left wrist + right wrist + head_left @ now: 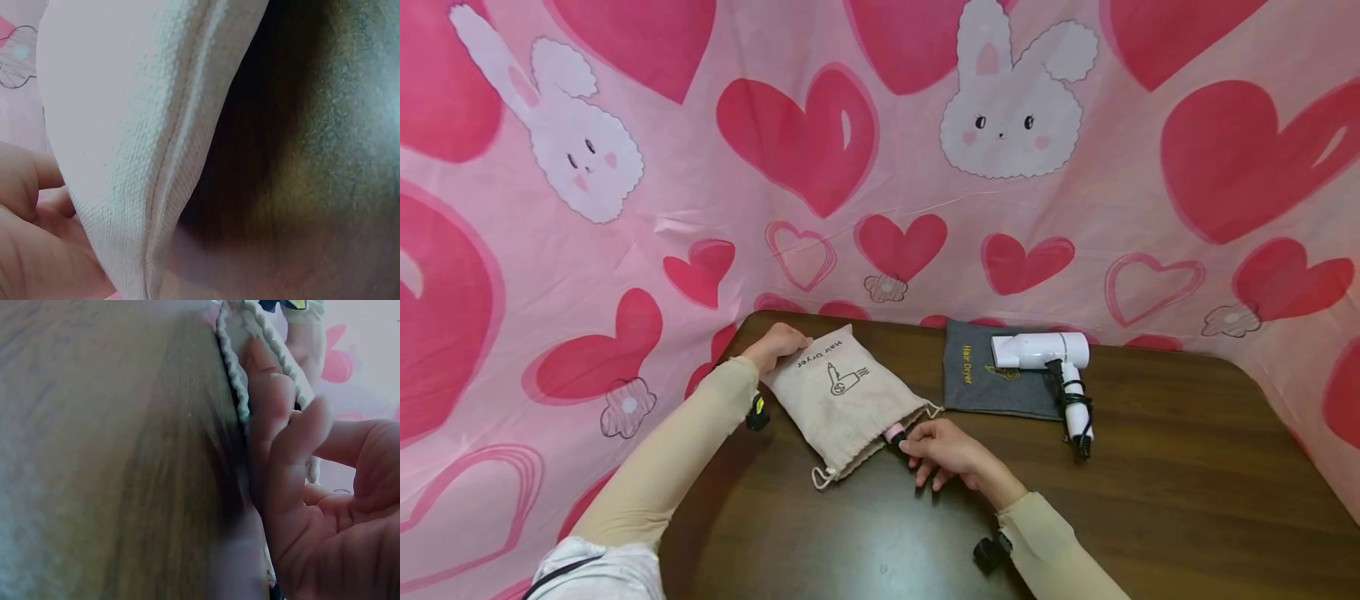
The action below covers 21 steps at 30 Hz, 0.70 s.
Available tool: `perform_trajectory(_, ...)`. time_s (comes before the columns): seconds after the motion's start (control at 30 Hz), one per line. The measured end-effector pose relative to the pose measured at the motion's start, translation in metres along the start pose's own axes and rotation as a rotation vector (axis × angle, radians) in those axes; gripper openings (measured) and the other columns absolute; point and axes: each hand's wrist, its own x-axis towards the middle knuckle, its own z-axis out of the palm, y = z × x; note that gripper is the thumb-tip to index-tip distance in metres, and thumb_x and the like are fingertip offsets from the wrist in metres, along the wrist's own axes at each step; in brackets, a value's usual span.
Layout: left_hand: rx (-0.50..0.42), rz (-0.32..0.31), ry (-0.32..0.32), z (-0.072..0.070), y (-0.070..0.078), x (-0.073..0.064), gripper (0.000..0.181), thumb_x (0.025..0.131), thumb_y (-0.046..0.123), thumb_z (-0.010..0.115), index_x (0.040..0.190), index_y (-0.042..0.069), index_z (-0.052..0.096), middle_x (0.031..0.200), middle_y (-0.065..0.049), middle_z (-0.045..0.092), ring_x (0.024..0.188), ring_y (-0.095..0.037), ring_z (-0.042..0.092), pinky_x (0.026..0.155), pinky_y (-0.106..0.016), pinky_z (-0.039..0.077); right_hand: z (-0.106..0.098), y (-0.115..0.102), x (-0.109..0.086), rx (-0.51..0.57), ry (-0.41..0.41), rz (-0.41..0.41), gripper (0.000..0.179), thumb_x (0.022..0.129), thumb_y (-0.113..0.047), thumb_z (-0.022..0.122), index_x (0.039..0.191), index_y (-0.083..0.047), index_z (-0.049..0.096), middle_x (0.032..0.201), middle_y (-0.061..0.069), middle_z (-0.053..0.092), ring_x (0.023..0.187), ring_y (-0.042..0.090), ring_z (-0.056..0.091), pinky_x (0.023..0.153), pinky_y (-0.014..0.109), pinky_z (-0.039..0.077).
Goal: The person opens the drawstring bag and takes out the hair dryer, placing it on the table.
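Observation:
A cream drawstring bag (850,392) printed "Hair Dryer" lies slanted on the table, its mouth toward the front right. My left hand (777,345) grips its far left corner; in the left wrist view the cloth edge passes between thumb and fingers of that hand (44,231). From the mouth pokes a pink handle (894,432) with a black end, the rest hidden inside the bag. My right hand (951,454) pinches the black end between thumb and index finger, the other fingers loosely bent. In the right wrist view, the bag's ruffled mouth (234,369) stands gaping beyond the fingers.
A white hair dryer (1041,350), its black cord wound around the handle, lies partly on a grey "Hair Dryer" bag (964,392) at the back right. The dark wooden table (1187,467) meets a pink curtain (917,183) with hearts and rabbits behind and at the sides.

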Motion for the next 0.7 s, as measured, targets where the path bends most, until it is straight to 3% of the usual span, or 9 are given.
perform_trajectory(0.1, 0.016, -0.026, -0.034, -0.0021, 0.0002, -0.0006, 0.032, 0.106, 0.021, 0.064, 0.122, -0.005, 0.071, 0.107, -0.011, 0.066, 0.094, -0.021, 0.059, 0.089, -0.035, 0.049, -0.0001, -0.0008, 0.0004, 0.003, -0.005, 0.012, 0.027, 0.105, -0.021, 0.066, 0.105, 0.006, 0.066, 0.087, 0.011, 0.068, 0.063, 0.017, 0.072, 0.045, 0.023, 0.051)
perform_trajectory(0.27, 0.023, -0.023, -0.078, -0.0029, 0.0028, -0.0026, 0.028, 0.104, 0.026, 0.067, 0.114, 0.0, 0.074, 0.099, -0.008, 0.067, 0.084, -0.019, 0.063, 0.08, -0.032, 0.052, 0.0, -0.0027, 0.0023, 0.026, -0.001, 0.029, 0.033, 0.106, -0.027, 0.065, 0.112, 0.005, 0.067, 0.092, 0.015, 0.071, 0.07, 0.023, 0.076, 0.047, 0.025, 0.053)
perform_trajectory(0.7, 0.029, -0.022, -0.068, -0.0019, 0.0041, -0.0057, 0.026, 0.101, 0.019, 0.068, 0.115, -0.003, 0.073, 0.097, -0.008, 0.067, 0.085, -0.018, 0.062, 0.079, -0.031, 0.052, 0.0035, -0.0022, 0.0066, 0.037, 0.0, 0.024, 0.043, 0.108, -0.038, 0.062, 0.118, 0.004, 0.069, 0.092, 0.016, 0.071, 0.072, 0.024, 0.077, 0.047, 0.026, 0.055)
